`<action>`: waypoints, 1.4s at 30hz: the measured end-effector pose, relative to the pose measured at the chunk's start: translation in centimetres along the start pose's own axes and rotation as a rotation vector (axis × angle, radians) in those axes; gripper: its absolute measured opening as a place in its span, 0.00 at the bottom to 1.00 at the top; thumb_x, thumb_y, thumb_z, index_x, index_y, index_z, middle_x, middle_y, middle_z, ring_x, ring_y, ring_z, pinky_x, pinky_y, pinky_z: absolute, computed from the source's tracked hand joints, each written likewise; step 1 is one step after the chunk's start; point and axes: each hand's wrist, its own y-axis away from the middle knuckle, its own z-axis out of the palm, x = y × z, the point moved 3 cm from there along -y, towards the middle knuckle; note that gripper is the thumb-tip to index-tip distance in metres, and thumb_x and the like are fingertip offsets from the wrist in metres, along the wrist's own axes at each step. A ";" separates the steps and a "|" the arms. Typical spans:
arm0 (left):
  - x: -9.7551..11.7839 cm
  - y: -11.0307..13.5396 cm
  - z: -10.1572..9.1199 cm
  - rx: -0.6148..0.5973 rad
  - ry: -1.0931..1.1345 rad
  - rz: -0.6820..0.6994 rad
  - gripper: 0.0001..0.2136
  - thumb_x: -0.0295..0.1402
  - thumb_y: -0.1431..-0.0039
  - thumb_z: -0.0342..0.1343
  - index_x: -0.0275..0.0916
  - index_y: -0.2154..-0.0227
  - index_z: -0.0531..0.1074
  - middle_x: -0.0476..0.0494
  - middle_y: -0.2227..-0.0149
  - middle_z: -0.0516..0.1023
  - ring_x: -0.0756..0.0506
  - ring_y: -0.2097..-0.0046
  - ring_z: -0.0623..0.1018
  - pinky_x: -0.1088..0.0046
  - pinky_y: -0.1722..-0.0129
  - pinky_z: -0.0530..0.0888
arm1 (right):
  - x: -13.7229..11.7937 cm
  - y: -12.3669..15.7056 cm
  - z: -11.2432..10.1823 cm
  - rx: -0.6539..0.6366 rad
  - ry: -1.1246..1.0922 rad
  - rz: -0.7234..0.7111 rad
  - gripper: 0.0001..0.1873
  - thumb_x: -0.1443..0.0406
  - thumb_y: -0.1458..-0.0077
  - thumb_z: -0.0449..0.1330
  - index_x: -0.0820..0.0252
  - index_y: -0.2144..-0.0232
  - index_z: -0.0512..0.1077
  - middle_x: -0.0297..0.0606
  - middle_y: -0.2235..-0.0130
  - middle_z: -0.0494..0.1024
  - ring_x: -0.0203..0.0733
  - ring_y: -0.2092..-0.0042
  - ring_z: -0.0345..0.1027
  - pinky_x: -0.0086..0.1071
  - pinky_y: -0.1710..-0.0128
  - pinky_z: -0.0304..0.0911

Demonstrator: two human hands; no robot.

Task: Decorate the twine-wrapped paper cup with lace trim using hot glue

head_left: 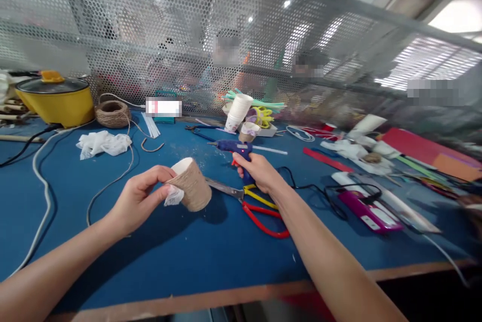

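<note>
My left hand [141, 196] pinches the rim of a paper cup [194, 186] wrapped in tan twine, tilted above the table with its opening toward the upper left. A scrap of white tissue [174, 195] sticks out under those fingertips. In my right hand [254, 169] is a blue hot glue gun [235, 146], its nozzle pointing left and a clear glue stick [269, 150] protruding from its back. Scissors [244, 197] with red and yellow handles lie between the cup and my right forearm; the cup hides their blade tips.
Behind stand stacked paper cups [240, 109] and pliers [205, 130]. Left are a twine roll [113, 114], crumpled white cloth [103, 144] and a yellow electric pot [62, 103]. A purple power strip [371, 210] and cords lie right. A perforated metal screen [169, 35] bounds the blue table [181, 266].
</note>
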 end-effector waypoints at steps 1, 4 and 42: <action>0.0 0.0 0.0 0.001 -0.003 -0.003 0.06 0.32 0.42 0.55 0.37 0.73 0.71 0.44 0.68 0.75 0.48 0.64 0.75 0.74 0.62 0.71 | 0.3 -0.6 0.1 0.012 0.048 0.015 0.12 0.60 0.48 0.59 0.61 0.78 0.65 0.31 0.82 0.66 0.31 0.81 0.59 0.27 0.80 0.58; -0.1 0.0 0.0 0.008 -0.004 -0.019 0.06 0.31 0.42 0.55 0.37 0.74 0.70 0.44 0.68 0.75 0.48 0.64 0.75 0.74 0.62 0.71 | 1.1 -2.1 0.4 0.072 0.215 0.030 0.12 0.63 0.50 0.60 0.60 0.81 0.64 0.32 0.84 0.67 0.35 0.81 0.62 0.29 0.78 0.60; -0.4 0.5 1.1 0.085 0.003 -0.189 0.06 0.34 0.45 0.58 0.36 0.73 0.73 0.47 0.71 0.77 0.49 0.68 0.74 0.74 0.65 0.71 | -6.5 10.6 6.4 0.325 0.222 -1.126 0.06 0.73 0.46 0.56 0.58 0.69 0.66 0.40 0.65 0.71 0.42 0.61 0.67 0.40 0.61 0.66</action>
